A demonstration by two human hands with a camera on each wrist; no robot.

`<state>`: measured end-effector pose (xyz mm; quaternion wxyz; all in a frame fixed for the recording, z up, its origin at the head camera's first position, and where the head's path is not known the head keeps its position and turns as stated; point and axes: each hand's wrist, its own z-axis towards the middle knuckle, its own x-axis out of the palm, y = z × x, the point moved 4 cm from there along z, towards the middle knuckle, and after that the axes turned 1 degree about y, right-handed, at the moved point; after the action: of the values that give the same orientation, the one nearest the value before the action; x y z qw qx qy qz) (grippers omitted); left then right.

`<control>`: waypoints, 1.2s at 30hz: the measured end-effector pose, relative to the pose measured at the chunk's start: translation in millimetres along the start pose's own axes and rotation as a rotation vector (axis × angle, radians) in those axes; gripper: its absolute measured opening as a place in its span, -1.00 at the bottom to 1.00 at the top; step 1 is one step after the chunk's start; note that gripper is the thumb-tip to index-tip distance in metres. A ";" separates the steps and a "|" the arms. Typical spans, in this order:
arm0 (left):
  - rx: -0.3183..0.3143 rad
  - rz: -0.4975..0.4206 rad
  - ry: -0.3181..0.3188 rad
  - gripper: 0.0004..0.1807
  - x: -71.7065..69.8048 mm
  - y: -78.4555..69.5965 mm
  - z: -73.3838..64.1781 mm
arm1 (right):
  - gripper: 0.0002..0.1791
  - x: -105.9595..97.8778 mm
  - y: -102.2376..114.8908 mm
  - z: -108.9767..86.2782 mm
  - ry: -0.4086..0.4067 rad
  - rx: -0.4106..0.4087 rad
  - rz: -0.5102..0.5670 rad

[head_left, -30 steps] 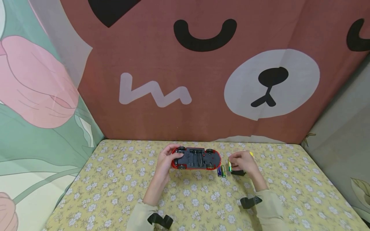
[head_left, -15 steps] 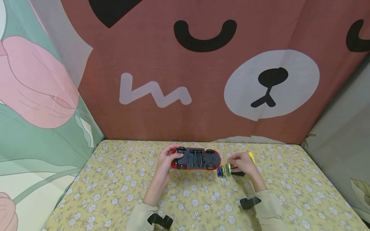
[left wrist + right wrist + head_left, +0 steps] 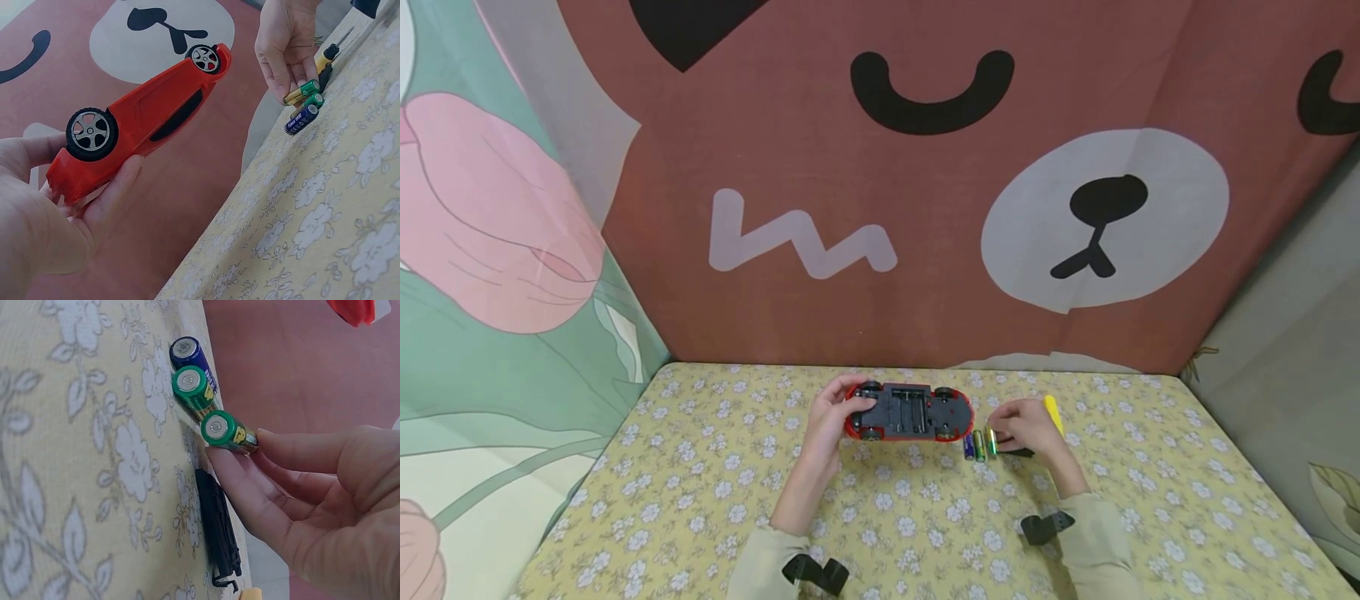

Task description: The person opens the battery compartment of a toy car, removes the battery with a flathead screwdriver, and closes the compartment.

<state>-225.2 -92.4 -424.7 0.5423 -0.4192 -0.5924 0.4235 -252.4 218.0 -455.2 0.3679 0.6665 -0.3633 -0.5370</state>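
My left hand point(image 3: 827, 421) grips the rear or front end of a red toy car point(image 3: 144, 112), thumb on its underside. In the head view the car's black underside point(image 3: 951, 412) faces up, showing an uncovered battery compartment point(image 3: 910, 410) with bare slots. My right hand point(image 3: 1030, 429) pinches a green and gold battery point(image 3: 228, 431) between thumb and fingers, close over the table. Right beside it a second green battery point(image 3: 195, 387) and a blue battery point(image 3: 187, 353) lie side by side on the cloth.
A black battery cover point(image 3: 217, 525) lies under my right hand. Behind that hand is a screwdriver with a yellow handle point(image 3: 1052, 412). Yellow flowered cloth point(image 3: 887, 517) covers the table, and a brown curtain with a bear print point(image 3: 925, 292) hangs at its far edge.
My right hand has shifted slightly left with the green battery, toward the two lying batteries. More of the yellow screwdriver handle shows now. The left hand and car have stayed put.
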 end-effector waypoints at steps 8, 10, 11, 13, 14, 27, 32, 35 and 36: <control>-0.003 -0.001 0.003 -0.67 0.3 -0.3 -0.3 | -0.80 1.3 -1.6 0.3 0.010 0.003 -0.015; -0.006 -0.002 0.003 -0.66 0.2 0.1 0.2 | -0.80 1.1 -1.9 0.6 0.015 0.007 -0.016; -0.009 -0.002 0.002 -0.66 0.2 0.4 0.6 | -0.80 1.3 -1.9 0.6 0.019 0.004 -0.017; -0.011 0.000 0.002 -0.64 0.0 0.6 0.9 | -0.80 1.4 -2.8 1.2 0.016 0.011 -0.013; -0.012 0.001 0.003 -0.63 0.0 0.6 1.0 | -0.80 1.5 -3.1 1.7 0.015 0.012 -0.011; -0.010 0.008 0.006 -0.61 0.7 -0.2 -0.1 | -0.82 5.8 0.1 1.5 0.009 -0.001 -0.031; -0.013 0.007 0.006 -0.67 0.1 0.9 -0.2 | -0.85 7.5 1.5 0.7 -0.001 0.001 -0.046; -0.014 0.004 0.006 -0.62 -0.2 1.6 0.4 | -0.86 8.8 1.3 1.0 -0.010 0.003 -0.066; -0.010 0.005 0.007 -0.61 -0.1 1.5 0.3 | -0.86 9.2 1.1 1.3 -0.014 0.004 -0.073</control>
<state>-225.4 -92.0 -426.2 0.5412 -0.4249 -0.5914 0.4204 -252.3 209.2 -458.6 0.3442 0.6763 -0.3424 -0.5540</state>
